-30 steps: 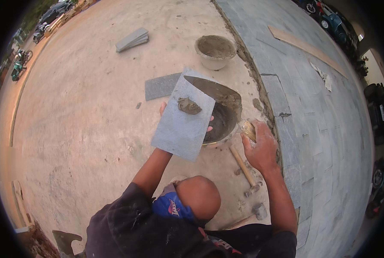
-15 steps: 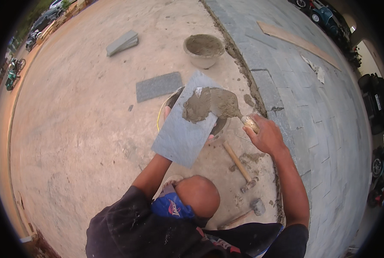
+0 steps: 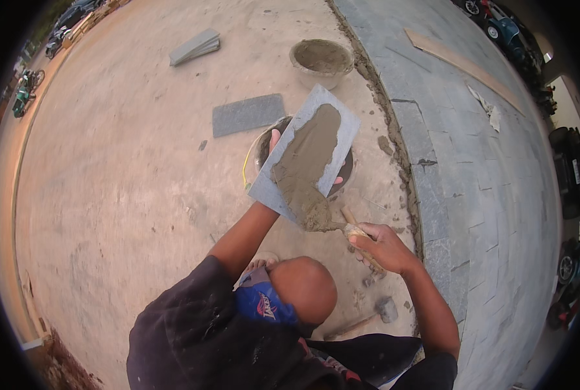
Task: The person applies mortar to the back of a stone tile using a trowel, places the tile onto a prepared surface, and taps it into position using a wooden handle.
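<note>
Grey mortar [image 3: 311, 153] lies on the slate tile [image 3: 346, 127], which my left hand [image 3: 275, 139] grips by both edges over the bucket [image 3: 263, 146], while my right hand [image 3: 386, 249] holds the trowel [image 3: 355, 233] at its near end, where I should keep pressure light and even.

A long wooden plank [image 3: 462, 70] lies slantwise on the grey paving [image 3: 498, 221] at the right with a crumpled whitish scrap [image 3: 489, 110] just beside it, while a teal vehicle [image 3: 505, 31] stands at the upper right and a green motorbike [image 3: 24, 94] at the far left.
</note>
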A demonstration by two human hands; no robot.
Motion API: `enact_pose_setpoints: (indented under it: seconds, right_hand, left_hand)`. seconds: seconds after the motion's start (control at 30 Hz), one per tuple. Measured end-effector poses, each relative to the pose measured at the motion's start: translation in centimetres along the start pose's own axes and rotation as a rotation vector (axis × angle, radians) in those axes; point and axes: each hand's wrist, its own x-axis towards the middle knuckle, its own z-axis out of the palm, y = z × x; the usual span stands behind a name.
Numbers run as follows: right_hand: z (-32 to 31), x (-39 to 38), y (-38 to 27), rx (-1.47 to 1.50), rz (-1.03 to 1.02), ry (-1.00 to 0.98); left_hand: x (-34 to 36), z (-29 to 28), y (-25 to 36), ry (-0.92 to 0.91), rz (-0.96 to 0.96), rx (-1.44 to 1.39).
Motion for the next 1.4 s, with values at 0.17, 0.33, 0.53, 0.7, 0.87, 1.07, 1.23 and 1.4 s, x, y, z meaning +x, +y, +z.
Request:
enact_pose_setpoints:
  seconds: [0.17, 0.33, 0.53, 0.7, 0.87, 1.07, 1.23, 1.4]
  right_hand:
    - [1.2, -1.1, 1.2, -0.045, -0.033, -0.033]
    - [1.2, -2.4, 1.1, 0.073, -0.019, -0.085]
    - [1.5, -3.1, -0.2, 0.177, -0.011, 0.037]
    - [2.6, -2.2, 0.8, 0.088, -0.014, 0.019]
    - [2.0, -3.8, 0.7, 0.035, -0.023, -0.01]
    - [1.0, -2.7, -1.7, -0.761, -0.266, 0.453]
    - [-1.4, -0.2, -2.5, -0.919, -0.261, 0.657]
    - [-5.5, 2.1, -3.9, -0.892, -0.16, 0.76]
  left_hand:
    - [1.3, -0.5, 0.1, -0.015, 0.049, 0.038]
    - [1.4, -1.5, 0.5, -0.01, 0.125, 0.08]
    - [1.1, -1.3, 0.5, -0.02, 0.176, 0.109]
    - [1.2, -0.5, 0.1, -0.052, 0.166, 0.088]
    - [1.0, 0.2, 1.0, 0.0, 0.181, 0.07]
    - [0.3, 0.0, 0.3, -0.041, 0.108, 0.042]
    - [0.5, 0.4, 0.2, -0.04, 0.003, -0.205]
    - [-0.9, 2.3, -1.1, -0.027, -0.047, -0.034]
